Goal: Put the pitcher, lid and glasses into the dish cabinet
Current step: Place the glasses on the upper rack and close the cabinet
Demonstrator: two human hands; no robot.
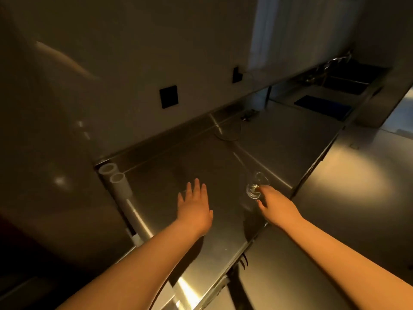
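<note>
While the left hand (194,206) hovers spread, the right hand (273,205) pinches 1 glass (256,186) (clear) on the counter (169,162).

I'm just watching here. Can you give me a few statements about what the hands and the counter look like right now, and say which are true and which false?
1. The right hand has its fingers on a clear glass. True.
2. The left hand grips a pitcher. False: its fingers are straight and it grips nothing.
3. The glass is over a steel counter. True.
4. Two red mugs stand at the counter's left edge. False: two pale tubes are there.
</note>
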